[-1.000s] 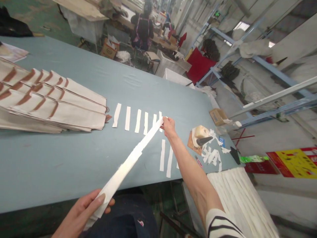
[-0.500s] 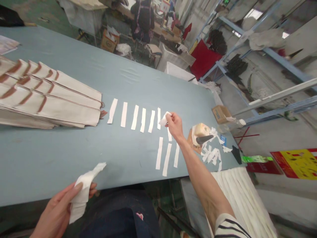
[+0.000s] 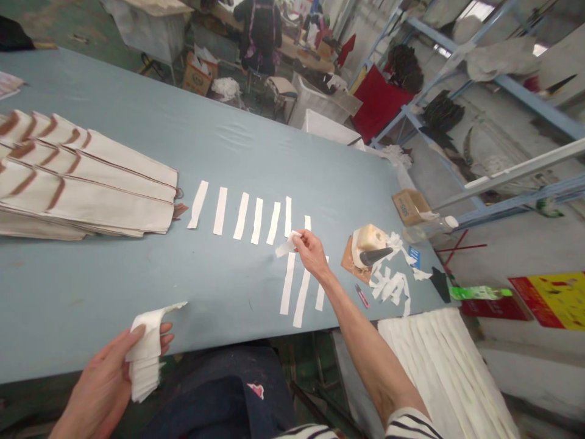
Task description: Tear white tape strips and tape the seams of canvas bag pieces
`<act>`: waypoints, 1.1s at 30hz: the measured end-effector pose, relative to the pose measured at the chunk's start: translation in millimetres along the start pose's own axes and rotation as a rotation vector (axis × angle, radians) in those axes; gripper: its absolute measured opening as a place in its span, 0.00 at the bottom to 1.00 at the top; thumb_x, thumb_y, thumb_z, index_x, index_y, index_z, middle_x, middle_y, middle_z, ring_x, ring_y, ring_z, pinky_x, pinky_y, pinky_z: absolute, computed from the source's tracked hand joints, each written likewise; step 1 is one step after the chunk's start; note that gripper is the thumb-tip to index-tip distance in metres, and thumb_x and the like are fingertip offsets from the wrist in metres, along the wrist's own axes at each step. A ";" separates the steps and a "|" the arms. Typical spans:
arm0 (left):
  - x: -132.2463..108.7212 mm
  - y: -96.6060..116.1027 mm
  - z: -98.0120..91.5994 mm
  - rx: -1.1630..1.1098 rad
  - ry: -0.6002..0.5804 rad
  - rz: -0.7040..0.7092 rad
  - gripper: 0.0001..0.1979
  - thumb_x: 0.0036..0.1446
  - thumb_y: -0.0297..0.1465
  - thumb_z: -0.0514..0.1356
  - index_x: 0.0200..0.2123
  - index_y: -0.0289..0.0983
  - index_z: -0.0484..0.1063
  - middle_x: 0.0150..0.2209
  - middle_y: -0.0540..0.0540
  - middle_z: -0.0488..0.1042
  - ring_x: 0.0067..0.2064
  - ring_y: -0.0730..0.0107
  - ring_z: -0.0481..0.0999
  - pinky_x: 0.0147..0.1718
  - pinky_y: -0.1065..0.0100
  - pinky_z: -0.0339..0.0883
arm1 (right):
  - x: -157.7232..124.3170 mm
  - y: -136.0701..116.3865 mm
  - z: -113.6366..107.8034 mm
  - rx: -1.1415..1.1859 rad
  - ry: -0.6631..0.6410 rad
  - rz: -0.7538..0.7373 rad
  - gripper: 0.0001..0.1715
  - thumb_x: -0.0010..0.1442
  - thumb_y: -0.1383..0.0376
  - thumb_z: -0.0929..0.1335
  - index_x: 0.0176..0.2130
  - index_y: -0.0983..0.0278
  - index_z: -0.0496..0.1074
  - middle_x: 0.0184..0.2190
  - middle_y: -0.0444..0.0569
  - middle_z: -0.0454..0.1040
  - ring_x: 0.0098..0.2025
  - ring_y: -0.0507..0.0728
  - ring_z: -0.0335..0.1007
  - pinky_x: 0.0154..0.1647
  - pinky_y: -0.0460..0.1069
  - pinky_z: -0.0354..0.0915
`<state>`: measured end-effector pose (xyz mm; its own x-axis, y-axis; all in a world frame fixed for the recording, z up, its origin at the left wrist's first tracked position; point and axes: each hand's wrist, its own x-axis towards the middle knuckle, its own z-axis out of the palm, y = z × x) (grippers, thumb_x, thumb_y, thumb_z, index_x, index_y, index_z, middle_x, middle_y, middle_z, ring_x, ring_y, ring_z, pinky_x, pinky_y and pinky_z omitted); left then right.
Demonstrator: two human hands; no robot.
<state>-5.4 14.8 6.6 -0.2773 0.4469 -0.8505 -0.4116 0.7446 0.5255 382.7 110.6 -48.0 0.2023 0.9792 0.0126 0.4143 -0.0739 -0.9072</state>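
Note:
My left hand [image 3: 103, 384] is closed on a folded wad of white tape [image 3: 146, 350] at the near edge of the grey-blue table [image 3: 137, 286]. My right hand [image 3: 311, 251] pinches a short torn piece of white tape [image 3: 286, 246] just above the table. It hovers between a row of several white strips [image 3: 242, 214] laid side by side and a second group of longer strips [image 3: 297, 286] nearer me.
A fanned stack of cream fabric pieces with brown trim [image 3: 82, 180] lies at the left. A tape roll with a dark tool [image 3: 372, 244], tape scraps [image 3: 393, 283] and a small cardboard box [image 3: 409, 206] sit at the right end. White fabric [image 3: 448, 372] lies beyond the table's corner. A person [image 3: 260, 30] works far behind.
The long strip stretched between my hands has torn; the left hand's part has gathered into a wad. My right hand has drawn back toward me with the short piece.

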 end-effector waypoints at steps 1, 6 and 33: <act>1.3 -1.4 1.1 0.001 -0.009 0.004 0.12 0.64 0.26 0.60 0.33 0.36 0.85 0.32 0.46 0.88 0.29 0.66 0.85 0.28 0.75 0.82 | -6.0 3.3 2.4 -0.018 -0.016 -0.017 0.19 0.71 0.49 0.65 0.43 0.61 0.76 0.32 0.45 0.79 0.36 0.55 0.77 0.39 0.49 0.75; 10.2 -8.2 1.9 0.004 -0.066 0.078 0.10 0.64 0.26 0.61 0.38 0.37 0.85 0.33 0.47 0.89 0.30 0.65 0.86 0.29 0.73 0.83 | -60.8 30.1 27.6 -0.142 -0.132 -0.136 0.16 0.73 0.53 0.66 0.44 0.59 0.79 0.44 0.51 0.83 0.47 0.60 0.79 0.52 0.54 0.73; 3.0 19.8 15.1 -0.186 -0.389 -0.007 0.12 0.71 0.27 0.56 0.47 0.31 0.80 0.40 0.39 0.88 0.36 0.62 0.88 0.38 0.63 0.85 | -143.0 -50.9 103.6 -0.054 -0.061 -0.169 0.08 0.69 0.61 0.70 0.44 0.59 0.79 0.39 0.50 0.84 0.40 0.59 0.81 0.46 0.54 0.76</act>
<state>-1.2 38.3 14.2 0.0593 0.6223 -0.7805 -0.5716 0.6622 0.4845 240.8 -6.1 -47.3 0.0722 0.9881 0.1356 0.4855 0.0839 -0.8702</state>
